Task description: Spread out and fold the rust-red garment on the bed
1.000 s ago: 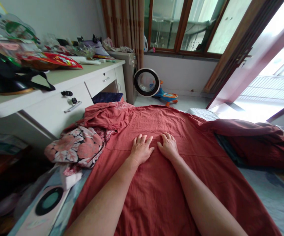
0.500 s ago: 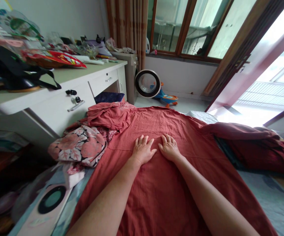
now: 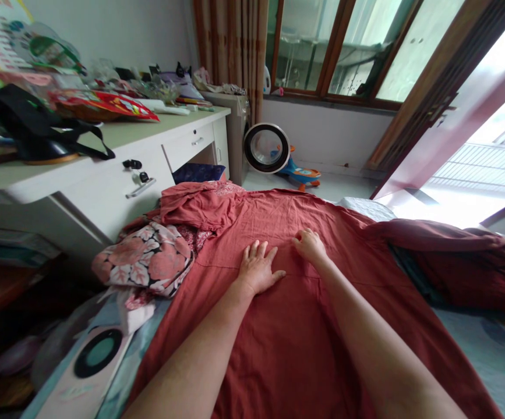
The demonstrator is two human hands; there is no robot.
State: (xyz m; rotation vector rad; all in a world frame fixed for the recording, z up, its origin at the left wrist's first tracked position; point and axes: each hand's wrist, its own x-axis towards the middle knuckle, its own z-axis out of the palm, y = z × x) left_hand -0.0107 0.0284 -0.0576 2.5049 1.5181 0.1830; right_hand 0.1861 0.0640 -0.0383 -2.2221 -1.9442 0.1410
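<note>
A rust-red garment [image 3: 296, 337] with a crosswise seam lies spread over the bed in front of me. On its left half my left hand [image 3: 258, 267] rests flat, with the fingers spread and the thumb stretched out to the right. My right hand [image 3: 311, 245] is a little farther forward and to the right. Its fingers are curled together, fingertips down at the cloth, and seem to pinch it; the palm side is hidden. Small wrinkles run through the fabric beyond both hands.
Left of the garment lie a bunched floral cloth [image 3: 145, 256] and a pale box [image 3: 90, 378] with a dark ring. A white desk [image 3: 138, 157] loaded with items stands at the left. Folded dark-red cloth [image 3: 466, 267] lies at the right. Beyond are an open washer door [image 3: 267, 148] and a blue-orange ride-on toy [image 3: 300, 173].
My right hand has gone from lying flat to curled fingers and has shifted slightly forward and right. My left hand stays flat on the garment, its thumb stretched farther out.
</note>
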